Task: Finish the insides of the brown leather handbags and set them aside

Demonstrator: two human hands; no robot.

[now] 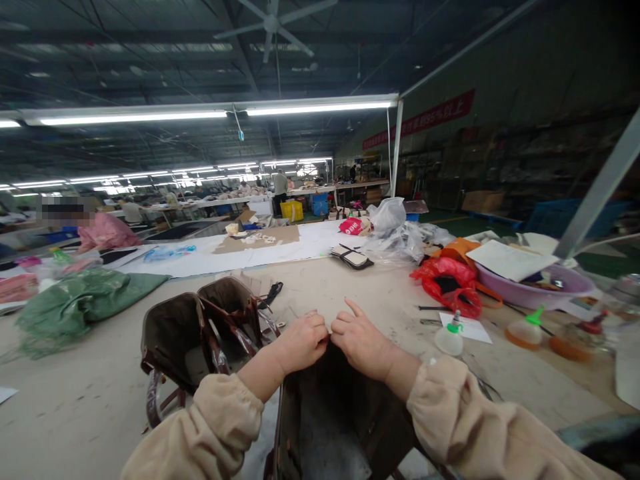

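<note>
An open dark brown handbag (340, 413) stands on the table right in front of me, its mouth facing up and its grey-brown lining showing. My left hand (305, 340) is closed, fingers curled at the far rim of this bag. Close beside it, almost touching, my right hand (363, 340) pinches at the same rim with its index finger raised. The exact spot between the fingertips is hidden. To the left stand two more brown handbags, the nearer one (173, 333) and a farther one (227, 303), both open at the top with shiny wrapped handles.
Right of me are squeeze bottles, one with a green cap (450, 339), a red plastic bag (450, 283) and a purple basin (540, 287) heaped with items. A black-and-white folded piece (351, 257) lies ahead. Green sacking (85, 307) is at left, near a person in pink (107, 231).
</note>
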